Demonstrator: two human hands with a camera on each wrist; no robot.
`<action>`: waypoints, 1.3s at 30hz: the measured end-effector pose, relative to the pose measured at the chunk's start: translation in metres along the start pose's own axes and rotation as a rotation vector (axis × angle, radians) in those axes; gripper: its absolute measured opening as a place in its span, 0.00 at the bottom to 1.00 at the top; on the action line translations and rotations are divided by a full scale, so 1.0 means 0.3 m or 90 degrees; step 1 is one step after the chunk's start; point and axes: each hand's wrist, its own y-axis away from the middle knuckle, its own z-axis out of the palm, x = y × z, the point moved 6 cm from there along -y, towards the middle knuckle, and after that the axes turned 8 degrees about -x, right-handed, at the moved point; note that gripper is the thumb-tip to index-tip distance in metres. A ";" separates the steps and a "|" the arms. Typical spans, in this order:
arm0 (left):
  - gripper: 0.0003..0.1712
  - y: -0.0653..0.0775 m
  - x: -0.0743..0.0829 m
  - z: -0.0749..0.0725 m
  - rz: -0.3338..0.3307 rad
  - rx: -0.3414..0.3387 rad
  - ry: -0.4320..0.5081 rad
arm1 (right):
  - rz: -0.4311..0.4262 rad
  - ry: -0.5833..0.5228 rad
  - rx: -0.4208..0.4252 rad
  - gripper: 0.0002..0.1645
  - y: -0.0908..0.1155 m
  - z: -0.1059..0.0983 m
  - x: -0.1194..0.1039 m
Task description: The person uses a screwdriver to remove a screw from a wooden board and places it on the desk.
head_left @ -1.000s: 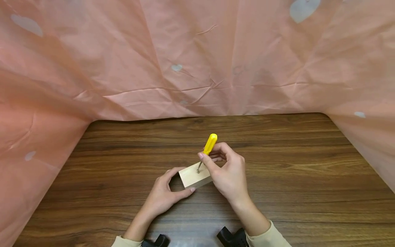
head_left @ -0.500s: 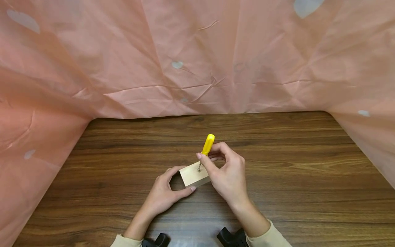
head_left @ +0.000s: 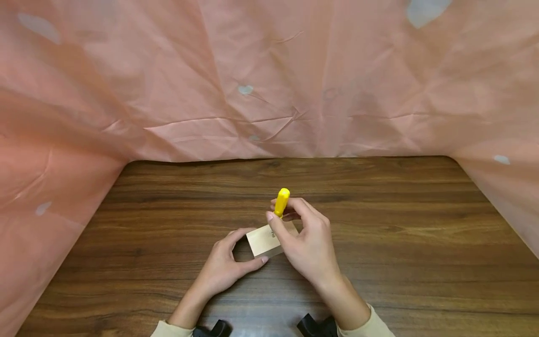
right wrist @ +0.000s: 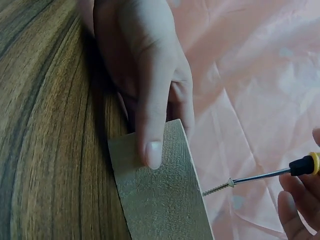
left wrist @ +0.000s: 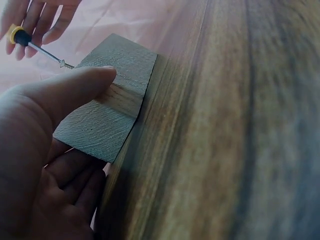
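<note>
A pale wooden block point(head_left: 262, 241) rests on the table, gripped at its left end by my left hand point(head_left: 227, 264). The left thumb presses the near side of the block, seen also in the left wrist view. From the block's top face stands a screw point(right wrist: 217, 189), with much of its thread exposed. The tip of a screwdriver point(head_left: 281, 202) meets the screw head; its handle is yellow with a black collar. My right hand point(head_left: 311, 241) pinches the screwdriver's handle between thumb and fingers, above the block. In the head view that hand covers part of the block.
The dark wood-grain table point(head_left: 400, 224) spreads around both hands. A pink cloth point(head_left: 269, 70) with pale hearts hangs behind it and at both sides. Two black devices point(head_left: 219, 328) lie near the wrists at the bottom edge.
The screwdriver's handle has swung left and lower in the head view. My right hand has shifted slightly left with it, while the left hand keeps its grip on the block.
</note>
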 end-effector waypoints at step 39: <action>0.32 -0.002 0.005 -0.001 0.023 0.008 -0.009 | -0.020 0.015 0.043 0.12 0.010 -0.001 0.026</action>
